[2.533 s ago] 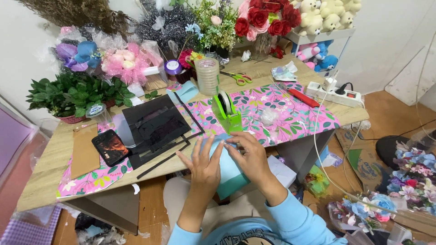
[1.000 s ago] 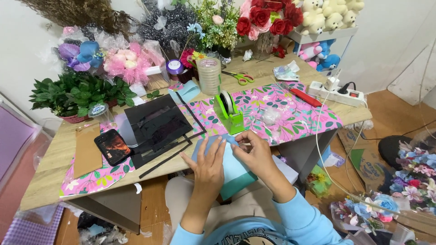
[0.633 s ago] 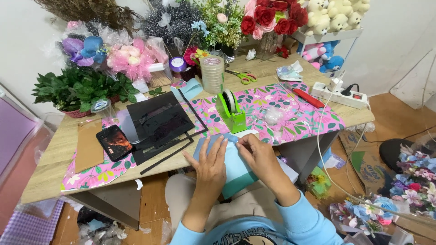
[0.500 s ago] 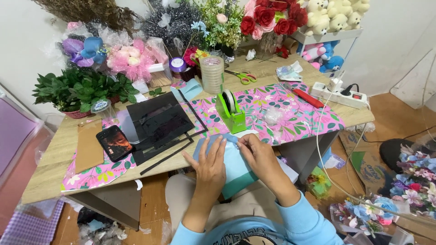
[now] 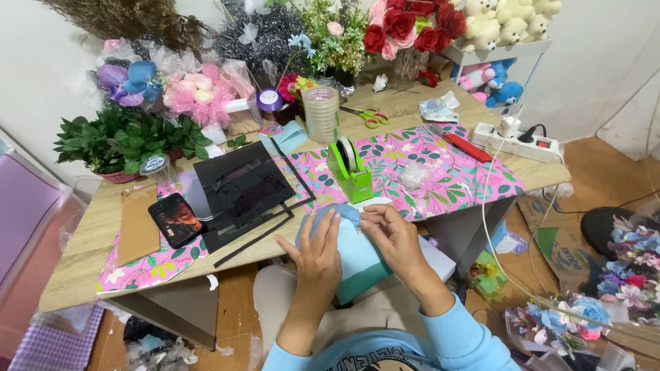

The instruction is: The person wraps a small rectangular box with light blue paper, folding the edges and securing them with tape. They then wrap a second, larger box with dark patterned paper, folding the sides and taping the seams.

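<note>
— Two hands meet at the near table edge, don't they?

— Yes. We see our left hand [image 5: 317, 249] lying flat, fingers spread, on the light blue paper piece [image 5: 350, 251] that hangs over the edge onto the lap. Our right hand [image 5: 393, 237] pinches the paper's top edge between thumb and fingertips.

— And just beyond?

— The green tape dispenser [image 5: 353, 173] stands on the floral pink paper [image 5: 440, 165], near the right hand. To the left lie black sheets [image 5: 240, 189] and a phone [image 5: 176, 219].

— Farther back?

— We find a stack of clear tape rolls [image 5: 320, 113], green-handled scissors [image 5: 366, 118], then bouquets [image 5: 185, 86] along the wall.
</note>
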